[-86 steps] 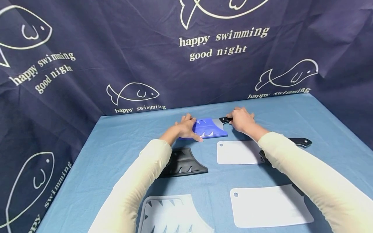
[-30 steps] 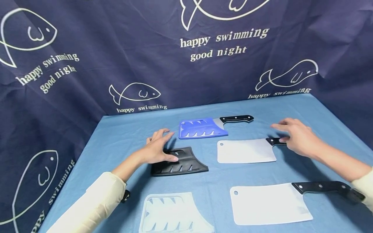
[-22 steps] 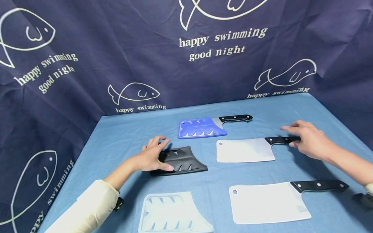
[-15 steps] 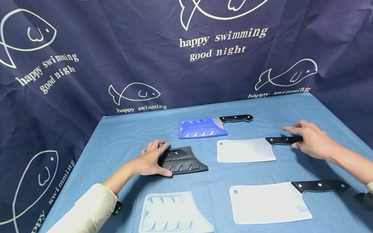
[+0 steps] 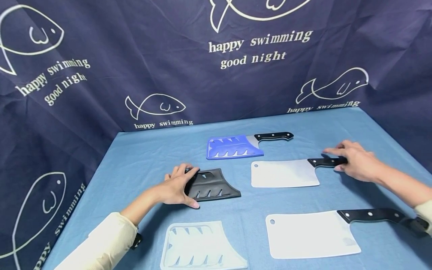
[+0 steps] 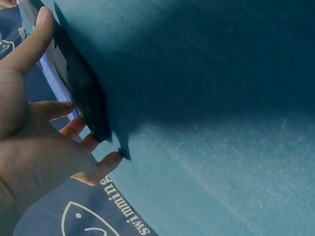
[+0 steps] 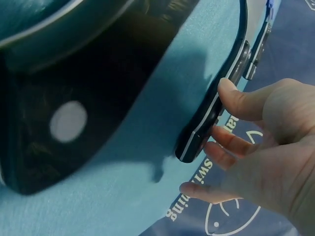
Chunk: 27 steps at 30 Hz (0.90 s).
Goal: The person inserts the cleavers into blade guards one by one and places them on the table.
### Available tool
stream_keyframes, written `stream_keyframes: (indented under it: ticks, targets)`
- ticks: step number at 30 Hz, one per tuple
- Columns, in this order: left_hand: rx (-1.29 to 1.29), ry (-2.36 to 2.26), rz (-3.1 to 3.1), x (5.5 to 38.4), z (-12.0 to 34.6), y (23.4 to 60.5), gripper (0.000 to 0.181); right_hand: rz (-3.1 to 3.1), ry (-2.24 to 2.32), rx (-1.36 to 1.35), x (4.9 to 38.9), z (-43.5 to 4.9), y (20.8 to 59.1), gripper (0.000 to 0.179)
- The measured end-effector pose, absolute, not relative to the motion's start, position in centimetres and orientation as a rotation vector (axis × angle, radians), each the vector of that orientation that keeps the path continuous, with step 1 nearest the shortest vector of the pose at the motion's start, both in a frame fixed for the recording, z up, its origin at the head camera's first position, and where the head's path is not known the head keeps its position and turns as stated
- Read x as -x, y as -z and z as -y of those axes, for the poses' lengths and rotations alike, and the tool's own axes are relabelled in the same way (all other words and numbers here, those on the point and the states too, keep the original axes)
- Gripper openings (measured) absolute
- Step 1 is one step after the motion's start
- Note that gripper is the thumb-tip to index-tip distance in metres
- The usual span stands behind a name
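On the left, a black knife sheath (image 5: 214,184) lies flat. My left hand (image 5: 173,187) spans its left end, thumb at the near edge and fingers at the far edge. In the left wrist view those fingertips meet the dark sheath (image 6: 74,73), with the little finger off it. To the right lies a bare cleaver (image 5: 285,174) with a black handle. My right hand (image 5: 359,163) straddles the handle's end, index finger extended above it. In the right wrist view the thumb touches the handle (image 7: 209,115) and loosely bent fingers lie along its other side.
Farther back, a cleaver with a black handle (image 5: 273,136) sits in a blue sheath (image 5: 233,147). Nearer me are a pale translucent sheath (image 5: 199,245) and another bare cleaver (image 5: 310,236). A dark blue printed cloth (image 5: 152,56) hangs behind the blue-covered table (image 5: 162,150).
Both hands have left the blue sheath and its cleaver. The left came to the black sheath, its thumb sliding to the near edge; the right came to the middle cleaver's handle and recently shifted slightly left.
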<state>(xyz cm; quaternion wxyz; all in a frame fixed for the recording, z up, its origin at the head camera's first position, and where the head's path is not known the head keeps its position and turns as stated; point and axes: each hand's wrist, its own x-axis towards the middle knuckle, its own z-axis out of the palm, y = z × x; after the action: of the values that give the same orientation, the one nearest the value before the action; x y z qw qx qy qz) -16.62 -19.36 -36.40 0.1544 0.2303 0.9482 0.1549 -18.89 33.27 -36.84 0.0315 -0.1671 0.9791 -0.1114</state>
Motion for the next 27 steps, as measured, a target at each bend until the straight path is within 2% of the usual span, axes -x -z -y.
stream_keyframes:
  ticks: [18, 27]
  targets:
    - [-0.676, -0.390, -2.747, 16.8, 18.5, 36.8, 0.110, -3.187, 0.402, 0.729, 18.7, -32.8, 38.7, 0.041]
    - [-0.707, -0.420, -2.757, 16.9, 18.6, 36.9, 0.105, -3.238, 0.416, 0.760, 18.3, -32.4, 39.2, 0.043]
